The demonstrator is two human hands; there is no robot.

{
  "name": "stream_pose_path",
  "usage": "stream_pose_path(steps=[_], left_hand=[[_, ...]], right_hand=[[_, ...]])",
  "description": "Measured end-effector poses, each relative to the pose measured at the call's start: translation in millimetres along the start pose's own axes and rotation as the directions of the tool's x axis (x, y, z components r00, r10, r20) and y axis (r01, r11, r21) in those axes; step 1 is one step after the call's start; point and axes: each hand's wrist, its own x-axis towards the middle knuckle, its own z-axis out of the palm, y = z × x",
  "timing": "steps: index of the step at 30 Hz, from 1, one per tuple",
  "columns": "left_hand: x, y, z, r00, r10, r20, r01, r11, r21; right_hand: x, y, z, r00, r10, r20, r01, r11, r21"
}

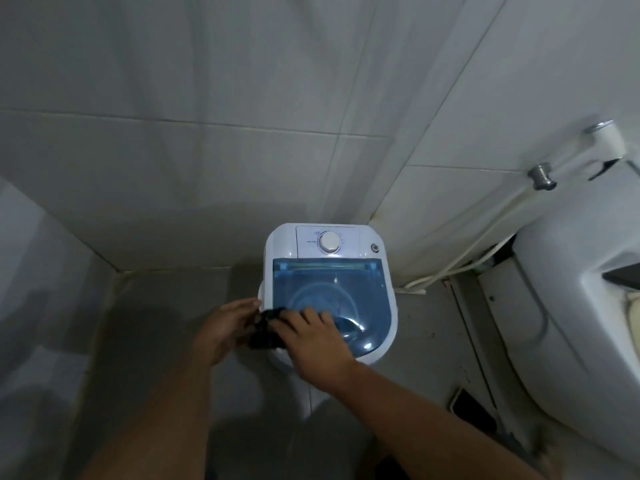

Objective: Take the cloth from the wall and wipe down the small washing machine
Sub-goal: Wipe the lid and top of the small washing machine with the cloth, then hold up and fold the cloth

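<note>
Nearest, both forearms reach in from below. The left hand (225,329) and right hand (311,336) meet at the near left edge of the washer (381,355), with the dark cloth (265,332) bunched between them. The left hand's grip is clamped on the cloth's left side, fingers curled round it; the right hand lies over the cloth's right part with fingers spread forward onto the blue lid (329,282), seemingly pinning the cloth rather than pinching it.

The cloth is off the wall and at the machine, so the step in hand looks like gathering or folding it into a pad before wiping. Done well, that would mean a flat pad under one palm, then long strokes across the lid from the near rim toward the dial (329,242), and around the white rim afterwards.

The floor (156,323) to the left is open, giving elbow room there. To the right a white fixture (571,289) stands close, with a hose (460,261) running down to the floor beside the washer. Behind, the washer's back sits near the tiled wall (207,133), so wiping the back panel would be tight.
</note>
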Motion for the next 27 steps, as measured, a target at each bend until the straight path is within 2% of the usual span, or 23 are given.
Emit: stream_pose_path(steps=[3, 5, 6, 7, 9, 10, 12, 14, 16, 18, 20, 24, 25, 27], left_hand=[[-8, 10, 9, 0.993, 0.029, -0.111, -0.015, 0.992, 0.129], [-25, 20, 18, 0.978, 0.114, -0.177, -0.056, 0.951, 0.304], [-39, 26, 23, 0.965, 0.176, -0.196, -0.09, 0.919, 0.383], [-56, 32, 28, 0.947, 0.247, -0.205, -0.136, 0.887, 0.442], [-95, 45, 38, 0.924, 0.34, -0.177, -0.216, 0.843, 0.493], [-117, 51, 43, 0.939, 0.319, -0.131, -0.225, 0.854, 0.47], [-160, 61, 54, 0.983, 0.176, 0.059, -0.186, 0.913, 0.362], [-203, 68, 63, 0.955, 0.12, 0.272, -0.202, 0.933, 0.297], [-233, 77, 74, 0.914, 0.183, 0.361, -0.293, 0.914, 0.279], [-264, 89, 85, 0.887, 0.313, 0.339, -0.407, 0.877, 0.255], [-289, 105, 87, 0.855, 0.433, 0.285, -0.497, 0.841, 0.215], [-338, 136, 72, 0.796, 0.557, 0.236, -0.6, 0.778, 0.186], [-349, 144, 67, 0.781, 0.583, 0.221, -0.621, 0.764, 0.178], [-372, 158, 57, 0.75, 0.639, 0.174, -0.661, 0.738, 0.139]], right_hand=[[-50, 7, -13, 0.979, -0.16, 0.124, 0.166, 0.986, -0.036], [-77, 16, -30, 0.953, -0.222, 0.207, 0.229, 0.973, -0.012], [-88, 18, -39, 0.959, -0.204, 0.198, 0.194, 0.979, 0.07], [-97, 18, -51, 0.979, -0.125, 0.16, 0.09, 0.973, 0.211], [-106, 16, -77, 0.989, 0.144, 0.023, -0.134, 0.833, 0.537], [-108, 15, -91, 0.956, 0.29, -0.046, -0.194, 0.741, 0.643], [-105, 6, -121, 0.858, 0.499, -0.122, -0.241, 0.6, 0.763], [-99, -9, -153, 0.795, 0.592, -0.134, -0.229, 0.498, 0.837], [-93, -25, -181, 0.786, 0.604, -0.129, -0.188, 0.434, 0.881], [-89, -42, -210, 0.812, 0.566, -0.14, -0.143, 0.426, 0.893], [-84, -56, -239, 0.834, 0.534, -0.138, -0.084, 0.371, 0.925], [-69, -73, -291, 0.818, 0.559, -0.136, -0.031, 0.278, 0.96], [-63, -77, -303, 0.818, 0.56, -0.13, -0.041, 0.282, 0.959], [-50, -85, -327, 0.808, 0.562, -0.176, -0.044, 0.355, 0.934]])
